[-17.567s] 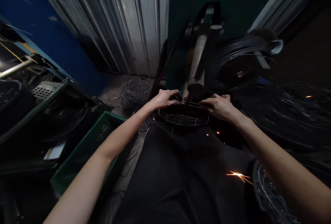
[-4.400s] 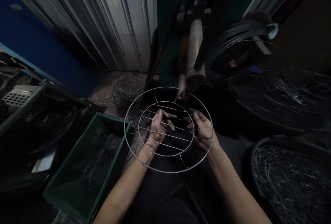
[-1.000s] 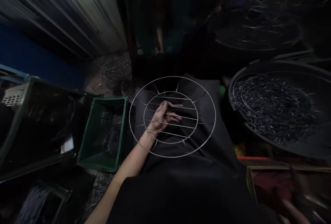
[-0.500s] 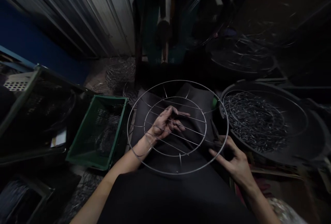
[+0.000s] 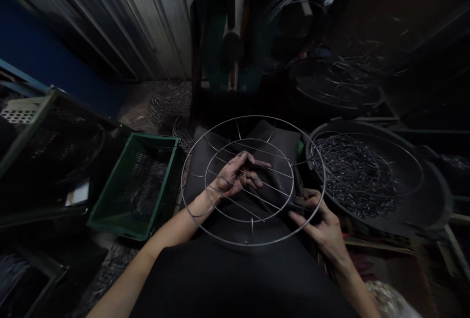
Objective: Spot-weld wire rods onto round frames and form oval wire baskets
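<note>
A round wire rack [image 5: 250, 245] spans the space over my lap: a large outer ring, a smaller inner ring, several parallel cross wires and short struts. Beneath its cross wires my left hand [image 5: 235, 177] is palm up, fingers curled against the wires, one finger stretched to the right. The exact grip is partly hidden. My right hand [image 5: 323, 222] is under the right side of the outer ring, thumb pointing left and fingers bent. What lies between its darkened fingertips is too dark to make out.
At left stands a green plastic crate [image 5: 171, 176] with wire pieces inside. A wide dark basin [image 5: 422, 210] at right holds many bent wire pieces. Ahead is a dark green machine [image 5: 233, 44]. Wire bundles [image 5: 169, 102] lie on the floor beyond the crate.
The wire rack has turned slightly clockwise over my left hand. My right hand has moved a little left, farther in under the rim. The view has shifted slightly.
</note>
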Demonstrator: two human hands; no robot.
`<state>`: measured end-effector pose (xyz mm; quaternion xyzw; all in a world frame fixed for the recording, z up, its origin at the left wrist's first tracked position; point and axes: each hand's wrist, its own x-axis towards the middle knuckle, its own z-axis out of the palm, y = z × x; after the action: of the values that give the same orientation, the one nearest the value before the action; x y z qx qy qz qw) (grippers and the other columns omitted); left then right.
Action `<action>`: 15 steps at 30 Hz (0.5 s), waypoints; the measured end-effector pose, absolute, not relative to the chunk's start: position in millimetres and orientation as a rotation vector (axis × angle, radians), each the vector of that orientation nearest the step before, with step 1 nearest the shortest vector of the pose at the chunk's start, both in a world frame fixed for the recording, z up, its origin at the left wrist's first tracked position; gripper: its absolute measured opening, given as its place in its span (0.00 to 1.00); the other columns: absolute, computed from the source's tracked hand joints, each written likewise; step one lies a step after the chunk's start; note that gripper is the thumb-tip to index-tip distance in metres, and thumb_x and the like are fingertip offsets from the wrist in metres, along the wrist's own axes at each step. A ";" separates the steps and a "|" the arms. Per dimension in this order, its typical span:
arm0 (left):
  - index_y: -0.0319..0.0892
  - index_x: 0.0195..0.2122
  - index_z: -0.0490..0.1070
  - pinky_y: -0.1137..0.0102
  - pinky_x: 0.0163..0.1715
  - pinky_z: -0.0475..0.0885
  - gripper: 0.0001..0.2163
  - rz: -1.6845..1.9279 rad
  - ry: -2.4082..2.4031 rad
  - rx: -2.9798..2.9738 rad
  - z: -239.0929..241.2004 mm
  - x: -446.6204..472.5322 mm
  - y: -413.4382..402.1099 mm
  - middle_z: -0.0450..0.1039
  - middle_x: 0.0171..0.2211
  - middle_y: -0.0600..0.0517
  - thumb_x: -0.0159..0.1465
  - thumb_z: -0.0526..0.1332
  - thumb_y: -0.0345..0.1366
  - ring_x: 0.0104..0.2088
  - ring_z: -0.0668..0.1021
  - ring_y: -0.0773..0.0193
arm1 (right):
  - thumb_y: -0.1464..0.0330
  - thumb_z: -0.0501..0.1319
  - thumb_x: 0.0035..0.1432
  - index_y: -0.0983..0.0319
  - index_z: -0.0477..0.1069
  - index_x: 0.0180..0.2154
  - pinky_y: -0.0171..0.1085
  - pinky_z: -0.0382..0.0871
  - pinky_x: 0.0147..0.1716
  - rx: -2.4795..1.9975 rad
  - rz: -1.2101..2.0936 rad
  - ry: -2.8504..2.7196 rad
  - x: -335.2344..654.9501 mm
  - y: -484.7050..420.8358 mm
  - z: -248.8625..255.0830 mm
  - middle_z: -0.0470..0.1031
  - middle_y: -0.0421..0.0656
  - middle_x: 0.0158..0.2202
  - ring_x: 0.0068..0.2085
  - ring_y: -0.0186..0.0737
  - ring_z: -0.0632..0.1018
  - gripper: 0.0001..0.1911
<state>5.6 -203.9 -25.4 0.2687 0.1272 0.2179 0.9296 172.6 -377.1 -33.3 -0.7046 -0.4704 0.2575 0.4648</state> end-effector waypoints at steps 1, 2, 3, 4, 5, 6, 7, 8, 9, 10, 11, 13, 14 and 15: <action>0.39 0.34 0.60 0.73 0.20 0.74 0.11 0.436 0.262 0.554 -26.2 5.9 -204.3 0.75 0.40 0.44 0.64 0.54 0.43 0.24 0.79 0.63 | 0.59 0.66 0.45 0.62 0.64 0.23 0.34 0.66 0.36 -1.712 0.651 -1.156 173.5 -377.0 -33.5 0.66 0.45 0.38 0.38 0.39 0.71 0.16; 0.39 0.34 0.59 0.74 0.20 0.74 0.12 0.426 0.262 0.556 -27.2 6.3 -204.8 0.75 0.40 0.44 0.64 0.53 0.43 0.24 0.79 0.63 | 0.59 0.66 0.45 0.62 0.64 0.23 0.35 0.67 0.37 -1.687 0.674 -1.163 174.6 -377.1 -33.9 0.67 0.45 0.37 0.39 0.40 0.71 0.16; 0.39 0.34 0.59 0.74 0.19 0.74 0.12 0.415 0.257 0.556 -28.5 6.7 -205.6 0.75 0.40 0.44 0.64 0.53 0.44 0.24 0.79 0.63 | 0.59 0.66 0.45 0.62 0.64 0.23 0.35 0.67 0.37 -1.659 0.695 -1.175 175.8 -377.2 -34.4 0.67 0.45 0.37 0.39 0.40 0.72 0.16; 0.38 0.33 0.59 0.74 0.19 0.73 0.12 0.405 0.254 0.554 -29.8 7.2 -206.6 0.76 0.39 0.43 0.64 0.53 0.44 0.23 0.79 0.63 | 0.59 0.66 0.45 0.62 0.64 0.23 0.35 0.67 0.38 -1.638 0.715 -1.186 176.7 -377.5 -35.1 0.68 0.45 0.36 0.39 0.41 0.72 0.16; 0.38 0.33 0.59 0.74 0.18 0.73 0.12 0.394 0.250 0.549 -30.9 7.9 -207.8 0.76 0.39 0.43 0.64 0.53 0.44 0.23 0.79 0.63 | 0.59 0.65 0.46 0.62 0.65 0.25 0.36 0.67 0.38 -1.629 0.730 -1.195 177.3 -377.9 -36.0 0.68 0.45 0.37 0.39 0.41 0.72 0.15; 0.38 0.33 0.59 0.74 0.18 0.73 0.12 0.388 0.249 0.546 -31.8 8.7 -209.2 0.76 0.39 0.43 0.64 0.53 0.44 0.23 0.79 0.63 | 0.59 0.64 0.47 0.62 0.66 0.27 0.36 0.67 0.39 -1.636 0.741 -1.203 177.3 -378.4 -36.9 0.69 0.45 0.37 0.40 0.41 0.73 0.14; 0.38 0.33 0.59 0.73 0.18 0.74 0.12 0.386 0.249 0.547 -32.2 9.5 -210.7 0.76 0.39 0.43 0.64 0.54 0.44 0.23 0.79 0.63 | 0.59 0.63 0.49 0.61 0.67 0.30 0.36 0.67 0.40 -1.662 0.734 -1.203 176.6 -379.0 -37.9 0.69 0.46 0.39 0.41 0.41 0.73 0.13; 0.38 0.33 0.59 0.73 0.19 0.74 0.13 0.391 0.253 0.554 -32.0 10.4 -212.1 0.76 0.39 0.43 0.64 0.54 0.44 0.23 0.79 0.63 | 0.59 0.61 0.51 0.61 0.67 0.33 0.37 0.67 0.40 -1.699 0.704 -1.195 175.4 -379.4 -38.8 0.70 0.46 0.40 0.41 0.42 0.73 0.12; 0.39 0.33 0.59 0.73 0.19 0.74 0.13 0.401 0.258 0.566 -31.4 11.2 -213.3 0.76 0.39 0.43 0.63 0.54 0.45 0.23 0.79 0.63 | 0.59 0.59 0.53 0.60 0.67 0.36 0.37 0.67 0.41 -1.738 0.653 -1.180 173.7 -379.7 -39.6 0.70 0.46 0.40 0.41 0.41 0.73 0.13; 0.39 0.34 0.60 0.72 0.20 0.75 0.13 0.413 0.261 0.589 -30.4 11.7 -214.2 0.76 0.40 0.43 0.63 0.55 0.45 0.24 0.79 0.62 | 0.59 0.58 0.54 0.60 0.66 0.38 0.37 0.67 0.40 -1.770 0.593 -1.161 171.7 -379.8 -40.1 0.71 0.46 0.40 0.40 0.41 0.73 0.13; 0.38 0.34 0.60 0.71 0.20 0.75 0.13 0.422 0.261 0.620 -29.0 11.9 -214.9 0.75 0.41 0.42 0.63 0.55 0.45 0.24 0.79 0.62 | 0.59 0.58 0.54 0.60 0.66 0.38 0.37 0.68 0.39 -1.795 0.532 -1.138 169.6 -379.8 -40.4 0.71 0.45 0.38 0.38 0.41 0.74 0.13; 0.38 0.34 0.60 0.70 0.21 0.75 0.13 0.417 0.251 0.699 -26.0 10.7 -215.6 0.75 0.43 0.41 0.62 0.56 0.45 0.26 0.80 0.60 | 0.59 0.59 0.53 0.60 0.66 0.36 0.36 0.69 0.34 -1.817 0.480 -1.104 165.9 -379.8 -40.2 0.72 0.43 0.32 0.33 0.39 0.74 0.13; 0.38 0.35 0.60 0.70 0.22 0.75 0.13 0.404 0.242 0.739 -24.6 9.4 -215.9 0.74 0.43 0.41 0.63 0.56 0.45 0.26 0.80 0.60 | 0.59 0.60 0.52 0.61 0.66 0.35 0.35 0.69 0.32 -1.817 0.499 -1.096 164.5 -380.2 -40.2 0.71 0.43 0.30 0.31 0.38 0.73 0.13; 0.38 0.35 0.61 0.70 0.22 0.75 0.13 0.391 0.233 0.774 -23.2 7.6 -216.5 0.74 0.44 0.40 0.63 0.56 0.45 0.27 0.80 0.59 | 0.59 0.61 0.51 0.61 0.67 0.34 0.35 0.69 0.30 -1.813 0.533 -1.086 163.3 -381.1 -40.7 0.71 0.42 0.29 0.30 0.38 0.73 0.13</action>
<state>7.6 -216.5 -23.2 0.3741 0.1126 0.1890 0.9009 163.3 -381.1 -40.7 -0.7375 -0.4419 0.2168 0.4625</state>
